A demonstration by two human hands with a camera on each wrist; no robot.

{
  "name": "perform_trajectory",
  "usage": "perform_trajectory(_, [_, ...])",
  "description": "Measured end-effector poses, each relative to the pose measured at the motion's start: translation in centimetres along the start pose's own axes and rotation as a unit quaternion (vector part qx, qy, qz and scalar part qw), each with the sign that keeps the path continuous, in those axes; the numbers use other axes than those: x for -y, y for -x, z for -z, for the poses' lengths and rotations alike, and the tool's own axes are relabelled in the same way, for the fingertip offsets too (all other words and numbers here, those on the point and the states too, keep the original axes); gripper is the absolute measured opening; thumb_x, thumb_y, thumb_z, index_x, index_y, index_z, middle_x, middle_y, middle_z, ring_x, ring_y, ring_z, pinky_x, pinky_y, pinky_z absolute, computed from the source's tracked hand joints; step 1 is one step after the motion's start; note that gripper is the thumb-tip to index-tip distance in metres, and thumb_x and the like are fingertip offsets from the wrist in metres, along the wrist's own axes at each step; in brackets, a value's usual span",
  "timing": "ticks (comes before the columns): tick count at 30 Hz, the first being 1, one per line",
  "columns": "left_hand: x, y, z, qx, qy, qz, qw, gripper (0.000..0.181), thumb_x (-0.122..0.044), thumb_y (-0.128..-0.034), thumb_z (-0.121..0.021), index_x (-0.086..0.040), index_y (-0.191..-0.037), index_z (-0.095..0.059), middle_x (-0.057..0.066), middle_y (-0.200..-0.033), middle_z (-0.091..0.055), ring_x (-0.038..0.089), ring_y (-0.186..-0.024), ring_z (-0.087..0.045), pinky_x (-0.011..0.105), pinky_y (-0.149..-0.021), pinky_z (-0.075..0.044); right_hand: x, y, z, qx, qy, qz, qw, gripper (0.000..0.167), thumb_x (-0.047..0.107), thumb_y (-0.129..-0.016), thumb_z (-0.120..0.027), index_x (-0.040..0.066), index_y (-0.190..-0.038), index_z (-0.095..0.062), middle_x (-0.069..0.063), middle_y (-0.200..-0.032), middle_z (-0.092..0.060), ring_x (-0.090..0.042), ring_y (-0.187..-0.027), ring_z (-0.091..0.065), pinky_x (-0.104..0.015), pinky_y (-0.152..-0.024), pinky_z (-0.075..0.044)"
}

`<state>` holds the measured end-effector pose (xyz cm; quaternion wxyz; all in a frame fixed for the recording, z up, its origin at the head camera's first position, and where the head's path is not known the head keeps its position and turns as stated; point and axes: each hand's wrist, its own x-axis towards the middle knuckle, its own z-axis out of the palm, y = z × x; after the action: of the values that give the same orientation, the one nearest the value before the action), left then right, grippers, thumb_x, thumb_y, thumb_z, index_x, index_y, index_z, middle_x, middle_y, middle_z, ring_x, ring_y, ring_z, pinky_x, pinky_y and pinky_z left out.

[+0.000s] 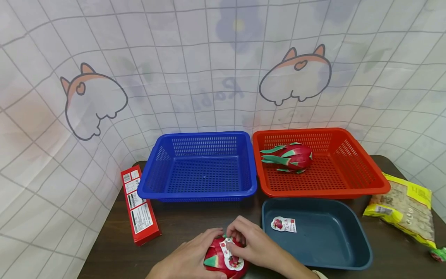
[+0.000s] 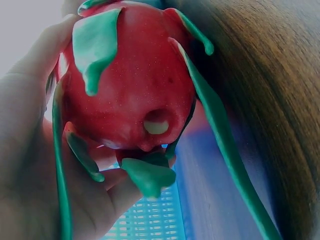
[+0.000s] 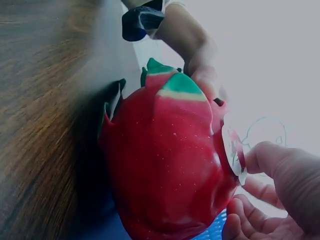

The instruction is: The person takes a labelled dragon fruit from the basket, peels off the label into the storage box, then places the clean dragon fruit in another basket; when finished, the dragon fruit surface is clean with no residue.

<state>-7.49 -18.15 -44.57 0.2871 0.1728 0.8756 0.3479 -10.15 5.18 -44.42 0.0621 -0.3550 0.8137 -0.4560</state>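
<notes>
Dark wood grain covers the worktop [image 1: 174, 221]. At its near edge is a red dragon fruit [image 1: 218, 259], the left hand [image 1: 188, 255] curled round its side, the right hand [image 1: 256, 244] pinching its white sticker [image 1: 231, 260] between thumb and fingers. Just right sits a dark-blue tray [image 1: 324, 236], a second sticker [image 1: 283, 224] near its far left corner. A red box [image 1: 141, 209] lies along the worktop's left edge, a yellow bag [image 1: 404, 207] by the right. Toward the far edge, a blue basket [image 1: 203, 174] adjoins a red basket [image 1: 331, 170] with another dragon fruit [image 1: 299, 157] at its left end. Behind hangs a white gridded curtain [image 1: 195, 77].
</notes>
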Motion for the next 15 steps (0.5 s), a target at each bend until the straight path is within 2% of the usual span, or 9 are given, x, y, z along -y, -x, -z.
perform_trajectory(5, [-0.06, 0.05, -0.03, -0.001, 0.005, 0.003, 1.0000, 0.087, -0.065, -0.0737, -0.070, -0.039, -0.145, -0.027, -0.009, -0.139, -0.044, 0.015, -0.116, -0.049, 0.038, -0.085, -0.057, -0.03, -0.32, -0.10, 0.028, 0.049, 0.021, 0.9982, 0.015, 0.015, -0.089, -0.065, 0.020, -0.104, -0.065, 0.006, -0.093, -0.050, 0.002, -0.079, -0.046, -0.012, -0.066, -0.044])
perform_trajectory(11, [-0.02, -0.04, -0.09, -0.009, -0.011, 0.003, 0.9999, 0.090, -0.067, -0.0732, -0.069, -0.036, -0.147, -0.027, -0.007, -0.141, -0.044, 0.016, -0.118, -0.049, 0.039, -0.086, -0.057, -0.01, -0.50, -0.09, 0.039, 0.144, 0.082, 0.9854, 0.018, 0.015, -0.091, -0.062, 0.024, -0.106, -0.068, 0.007, -0.095, -0.051, 0.002, -0.078, -0.046, -0.008, -0.068, -0.043])
perform_trajectory(15, [0.07, -0.06, -0.14, -0.009, -0.014, 0.000, 0.9999, 0.091, -0.067, -0.0737, -0.068, -0.034, -0.147, -0.027, -0.006, -0.141, -0.044, 0.016, -0.118, -0.049, 0.039, -0.086, -0.057, 0.20, -0.72, 0.14, 0.055, 0.166, 0.091, 0.9805, 0.019, 0.016, -0.091, -0.061, 0.025, -0.106, -0.068, 0.007, -0.093, -0.053, 0.002, -0.078, -0.047, -0.006, -0.066, -0.042])
